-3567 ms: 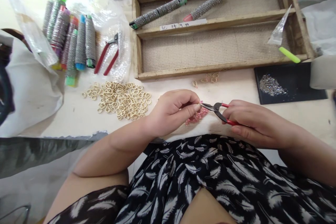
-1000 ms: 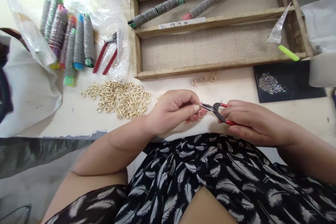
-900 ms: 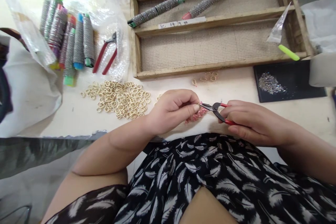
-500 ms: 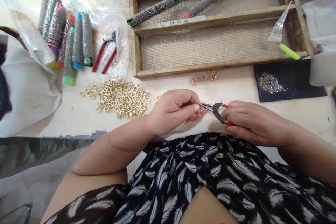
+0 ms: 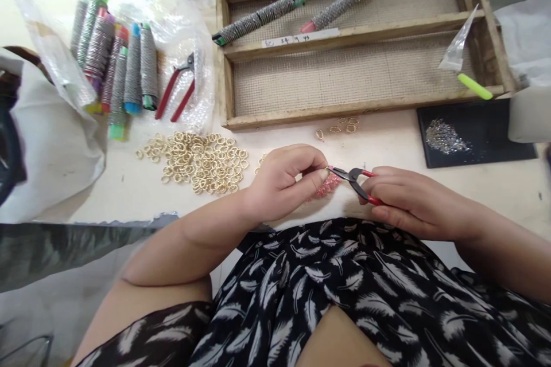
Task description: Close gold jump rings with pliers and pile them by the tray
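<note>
My right hand (image 5: 402, 198) is wrapped round the red handles of a pair of pliers (image 5: 355, 178), whose dark jaws point left. Their tips meet the fingertips of my left hand (image 5: 288, 180). Thumb and forefinger of that hand pinch a tiny piece, mostly hidden, with a glint of gold at its end. Pink beads (image 5: 328, 184) lie on the table just beneath the plier jaws, partly behind my left thumb. A pile of gold rings (image 5: 202, 161) spreads to the left of my left hand. Several more gold rings (image 5: 352, 125) lie beyond the pliers.
A wooden tray (image 5: 301, 117) with a mesh bottom spans the back, holding two wire-wrapped rods. Wire-wrapped tubes (image 5: 132, 74) and red-handled cutters (image 5: 176, 89) lie at the left on bubble wrap. At the right, a black mat (image 5: 495, 135) bears small shiny pieces.
The view has shifted slightly, so the things at the left appear a little further right. Both hands keep nearly the same pose at the plier tips.
</note>
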`<state>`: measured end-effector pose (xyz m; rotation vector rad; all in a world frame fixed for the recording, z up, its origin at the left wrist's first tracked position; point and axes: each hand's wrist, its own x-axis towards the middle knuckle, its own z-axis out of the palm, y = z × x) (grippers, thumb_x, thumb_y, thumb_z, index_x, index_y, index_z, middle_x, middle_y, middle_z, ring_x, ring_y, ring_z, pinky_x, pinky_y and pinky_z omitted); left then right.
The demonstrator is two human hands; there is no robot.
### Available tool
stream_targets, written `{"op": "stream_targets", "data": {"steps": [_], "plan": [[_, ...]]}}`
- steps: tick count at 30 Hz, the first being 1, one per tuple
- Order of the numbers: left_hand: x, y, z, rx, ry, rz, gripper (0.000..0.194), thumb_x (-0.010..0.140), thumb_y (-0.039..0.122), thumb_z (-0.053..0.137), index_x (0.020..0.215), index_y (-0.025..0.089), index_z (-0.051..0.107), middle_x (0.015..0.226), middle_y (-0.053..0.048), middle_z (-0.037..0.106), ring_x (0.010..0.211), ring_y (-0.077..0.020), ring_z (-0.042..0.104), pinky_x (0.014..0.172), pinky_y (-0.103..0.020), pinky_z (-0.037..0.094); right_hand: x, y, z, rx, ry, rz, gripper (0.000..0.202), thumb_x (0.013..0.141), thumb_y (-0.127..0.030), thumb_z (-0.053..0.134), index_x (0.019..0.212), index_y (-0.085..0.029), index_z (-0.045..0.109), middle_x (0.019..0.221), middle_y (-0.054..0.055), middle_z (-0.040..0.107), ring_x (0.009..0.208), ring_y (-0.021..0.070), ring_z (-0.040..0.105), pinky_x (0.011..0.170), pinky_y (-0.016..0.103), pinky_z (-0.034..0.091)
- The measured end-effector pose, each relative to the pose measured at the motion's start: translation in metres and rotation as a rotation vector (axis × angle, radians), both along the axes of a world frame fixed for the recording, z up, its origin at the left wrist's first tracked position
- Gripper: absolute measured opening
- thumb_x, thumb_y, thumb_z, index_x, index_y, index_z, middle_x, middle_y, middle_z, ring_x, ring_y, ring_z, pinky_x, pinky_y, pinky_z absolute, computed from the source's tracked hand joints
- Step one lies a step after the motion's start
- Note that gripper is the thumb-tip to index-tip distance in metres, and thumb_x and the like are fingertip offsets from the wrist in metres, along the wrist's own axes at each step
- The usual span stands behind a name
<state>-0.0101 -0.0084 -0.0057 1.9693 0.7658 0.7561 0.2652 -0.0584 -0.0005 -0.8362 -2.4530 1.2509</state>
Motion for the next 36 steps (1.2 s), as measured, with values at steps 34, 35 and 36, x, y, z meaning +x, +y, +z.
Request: {"op": "stream_targets", "data": {"steps": [34,35,36], "plan": [[0.0013,-0.0016,-0.0014,0.162,-0.114,0.025,0.013,0.091,0.011,0.064,0.080,0.017,0.067,0.068,-0.002,0.070,0.059,-0.0107,0.061,0.054,-0.023,0.048,-0.0051,-0.0028,-0.0037,0.251,-0.084,-0.011,0.041,0.118,-0.037,0.038,0.081,-0.024,0.049,0.086,0.009,0.070,0.076,0.0233,0.047,0.074,0.037,0.040],[0.0010,-0.0010,-0.0012,0.112,-0.122,0.016,0.014,0.091,0.012,0.065,0.079,0.017,0.067,0.067,-0.002,0.069,0.058,-0.0098,0.059,0.053,-0.022,0.047,-0.0048,-0.0023,-0.0033,0.246,-0.084,-0.010,0.041,0.118,-0.037,0.038,0.080,-0.025,0.049,0.087,0.009,0.071,0.076,0.0232,0.047,0.074,0.037,0.040],[0.0007,-0.0004,-0.0010,0.055,-0.130,0.006,0.015,0.091,0.013,0.065,0.077,0.017,0.066,0.067,-0.001,0.067,0.057,-0.0092,0.058,0.053,-0.022,0.046,-0.0044,-0.0018,-0.0030,0.240,-0.083,-0.008,0.041,0.118,-0.037,0.038,0.080,-0.025,0.049,0.087,0.009,0.071,0.077,0.0232,0.047,0.074,0.037,0.040]]}}
